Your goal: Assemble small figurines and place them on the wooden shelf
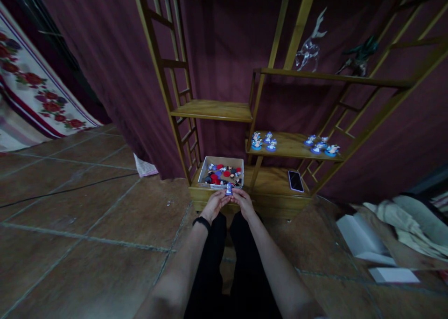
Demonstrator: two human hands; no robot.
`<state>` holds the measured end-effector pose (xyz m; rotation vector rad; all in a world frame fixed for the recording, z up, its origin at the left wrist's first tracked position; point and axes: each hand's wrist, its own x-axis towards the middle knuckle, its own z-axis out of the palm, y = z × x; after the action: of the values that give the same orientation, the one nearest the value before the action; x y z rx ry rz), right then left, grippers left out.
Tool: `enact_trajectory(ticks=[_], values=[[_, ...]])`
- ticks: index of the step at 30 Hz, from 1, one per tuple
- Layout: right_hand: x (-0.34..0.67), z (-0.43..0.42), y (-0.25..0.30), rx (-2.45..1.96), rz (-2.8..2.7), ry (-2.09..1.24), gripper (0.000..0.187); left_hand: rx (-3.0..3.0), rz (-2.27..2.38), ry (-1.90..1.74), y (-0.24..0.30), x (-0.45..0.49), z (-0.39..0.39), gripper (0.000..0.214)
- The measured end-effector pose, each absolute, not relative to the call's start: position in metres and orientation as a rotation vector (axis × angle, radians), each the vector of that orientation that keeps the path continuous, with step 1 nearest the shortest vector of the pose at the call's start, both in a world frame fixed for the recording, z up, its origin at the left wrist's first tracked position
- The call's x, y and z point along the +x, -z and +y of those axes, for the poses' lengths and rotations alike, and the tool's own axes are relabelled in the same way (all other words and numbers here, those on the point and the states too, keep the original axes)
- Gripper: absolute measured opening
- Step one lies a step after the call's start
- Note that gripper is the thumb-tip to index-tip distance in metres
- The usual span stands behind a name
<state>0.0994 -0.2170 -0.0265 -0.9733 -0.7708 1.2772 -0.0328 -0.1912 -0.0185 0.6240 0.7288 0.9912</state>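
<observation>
My left hand (217, 201) and my right hand (242, 200) meet in front of me, fingers pinched together on one small blue and white figurine (229, 189). They hover just in front of an open cardboard box (221, 162) that holds several small red, black and blue pieces. The box stands on the lowest board of a wooden shelf unit (273, 181). Several matching figurines (263, 141) stand on the shelf above, with more figurines (320, 147) at its right end.
A phone (296, 180) lies on the bottom board right of the box. Higher shelves carry a glass deer (310, 48) and a dark ornament (359, 58). An open book (364, 242) and cloth (402, 221) lie on the tiled floor at right.
</observation>
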Motion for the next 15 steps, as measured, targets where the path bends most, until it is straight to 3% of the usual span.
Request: enact_trajectory(ticks=[9, 15], values=[[0.1010, -0.2158, 0.0293, -0.992, -0.780, -1.273, 0.032, 0.617, 0.737, -0.977, 0.0207, -0.0323, -0.1893, 0.012], [0.1015, -0.2157, 0.0313, -1.009, -0.787, -1.237, 0.036, 0.680, 0.752, -1.028, 0.0168, -0.0294, -0.1926, 0.024]])
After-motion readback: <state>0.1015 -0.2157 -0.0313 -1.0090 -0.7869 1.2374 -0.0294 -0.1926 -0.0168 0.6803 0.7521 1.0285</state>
